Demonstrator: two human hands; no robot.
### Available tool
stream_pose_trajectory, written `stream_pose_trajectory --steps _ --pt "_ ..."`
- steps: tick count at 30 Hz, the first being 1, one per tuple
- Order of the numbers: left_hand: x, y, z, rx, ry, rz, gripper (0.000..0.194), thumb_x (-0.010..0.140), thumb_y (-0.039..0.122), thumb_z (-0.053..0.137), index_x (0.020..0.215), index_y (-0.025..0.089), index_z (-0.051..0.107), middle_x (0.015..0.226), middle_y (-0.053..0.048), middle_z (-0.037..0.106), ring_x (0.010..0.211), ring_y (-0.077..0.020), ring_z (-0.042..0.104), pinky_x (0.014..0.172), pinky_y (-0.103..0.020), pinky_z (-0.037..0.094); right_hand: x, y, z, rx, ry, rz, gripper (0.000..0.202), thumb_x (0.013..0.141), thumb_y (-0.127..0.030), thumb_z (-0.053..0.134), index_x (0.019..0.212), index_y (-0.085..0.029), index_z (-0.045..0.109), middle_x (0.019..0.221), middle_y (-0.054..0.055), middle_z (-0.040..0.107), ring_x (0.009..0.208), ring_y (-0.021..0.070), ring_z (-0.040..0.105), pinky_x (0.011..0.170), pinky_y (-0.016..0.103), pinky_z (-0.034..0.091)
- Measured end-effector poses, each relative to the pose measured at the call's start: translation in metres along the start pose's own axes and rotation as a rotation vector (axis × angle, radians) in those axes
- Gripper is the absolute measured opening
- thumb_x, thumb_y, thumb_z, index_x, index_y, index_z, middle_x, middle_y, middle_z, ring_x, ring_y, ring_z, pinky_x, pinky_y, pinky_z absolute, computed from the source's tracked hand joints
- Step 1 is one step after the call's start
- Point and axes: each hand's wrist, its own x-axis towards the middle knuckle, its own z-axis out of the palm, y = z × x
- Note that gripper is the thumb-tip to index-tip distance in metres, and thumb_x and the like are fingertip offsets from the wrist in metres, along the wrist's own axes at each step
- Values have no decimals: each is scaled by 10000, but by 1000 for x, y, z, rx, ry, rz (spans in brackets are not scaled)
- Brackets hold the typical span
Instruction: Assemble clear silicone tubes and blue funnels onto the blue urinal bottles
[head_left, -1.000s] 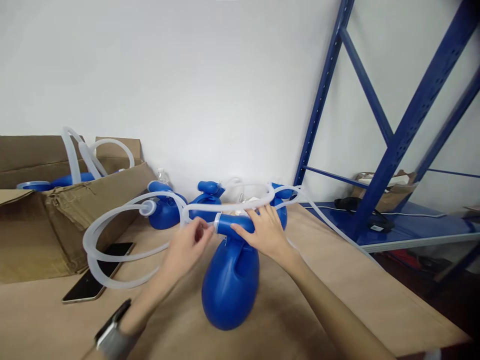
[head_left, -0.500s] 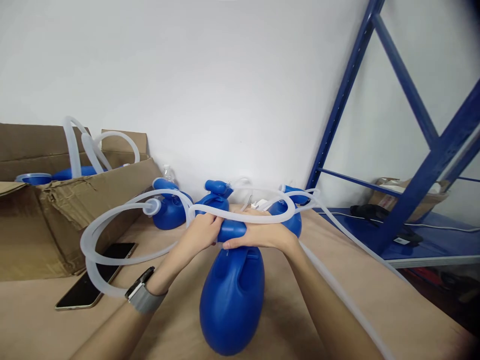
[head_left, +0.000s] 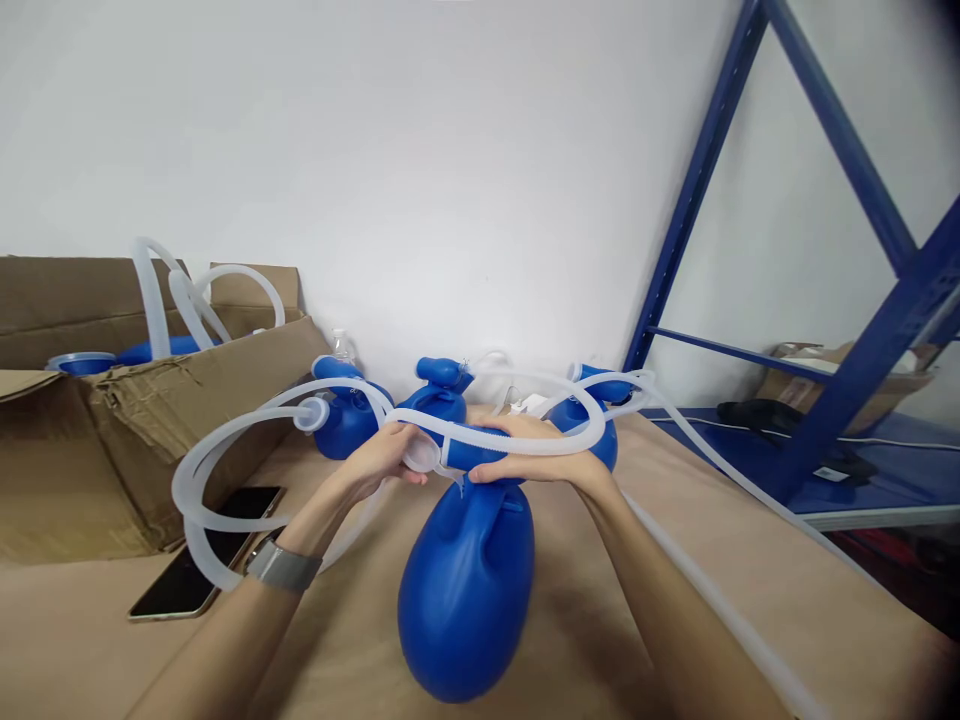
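A blue plastic bottle with a moulded handle is at the centre, its neck pointing away from me. My right hand is closed around its blue neck. My left hand grips a translucent white cap, which sits just left of the neck's open end, with a thin strap running toward the bottle. A clear tube arches over both hands and loops out to the left. Behind them stand more blue bottles, at the left, middle and right.
At the left is an open cardboard box containing tubes and blue bottles. A phone lies in front of it, partly under the looped tube. Blue metal shelving stands at the right, with a carton and dark items. Another tube crosses the right side.
The cap now shows apart from the neck in my left hand, which has moved left. The neck's end is uncovered. The view has shifted slightly.
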Motion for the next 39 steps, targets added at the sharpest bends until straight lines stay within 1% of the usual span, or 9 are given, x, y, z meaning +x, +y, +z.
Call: stream_pose_trajectory --steps 3,6,11,15,19,25,29,32,39 --pt "-8 7 -7 -35 -173 -55 424 774 458 792 1024 144 655 859 -74 740 629 -179 717 643 -311 645 0 0 1 16 -9 -57 674 738 -621 791 1327 -321 659 1292 30 716 1148 325 666 945 408 508" --pt "-10 8 -13 -1 -275 -109 488 683 314 854 1099 164 648 901 -59 758 736 -195 743 697 -288 641 2 -4 5 -6 -12 -81 636 746 -609 786 1307 -335 665 1214 23 742 1064 313 690 866 384 510" --pt "0 -14 -23 347 -171 -240 398 618 159 766 1002 172 662 907 -82 756 708 -235 748 582 -266 599 -1 -8 1 -20 -68 -111 508 728 -539 819 1167 -303 720 1067 2 755 920 257 689 770 327 477" --pt "-4 -19 -32 451 -119 -267 435 568 139 725 996 169 648 953 -103 742 621 -242 727 499 -274 557 -15 -5 -12 14 -124 -137 406 715 -486 841 1047 -271 749 1033 -4 748 917 254 673 760 318 494" --pt "-8 -6 -23 581 -260 -109 408 727 325 679 1108 182 654 933 -86 739 664 -237 730 563 -287 562 -22 0 -18 26 -124 -159 399 725 -444 845 1087 -298 759 1062 -12 756 951 268 680 822 342 514" --pt "-14 8 1 778 -181 114 325 711 370 709 982 190 692 1088 -146 717 989 -341 680 755 -353 523 -21 7 -14 25 -87 -163 583 719 -503 846 1266 -354 710 1243 -22 732 1118 291 664 937 360 505" --pt "-38 34 3 634 -327 287 251 808 432 667 934 214 677 939 -59 724 866 -258 676 713 -306 501 -21 8 -13 31 -109 -191 550 747 -505 826 1260 -352 704 1218 -21 736 1093 281 672 933 365 501" --pt "-49 52 7 446 -377 278 300 829 494 686 869 198 667 831 -27 717 829 -228 676 703 -291 494 -20 6 -13 15 -104 -193 486 754 -495 818 1191 -304 724 1117 -3 754 970 268 689 860 365 513" --pt "-41 41 22 135 -383 243 282 723 421 806 768 179 669 786 -10 698 795 -191 646 765 -310 503 -23 6 -16 47 -94 -160 440 743 -497 812 1114 -271 741 1049 3 758 903 257 694 822 360 533"
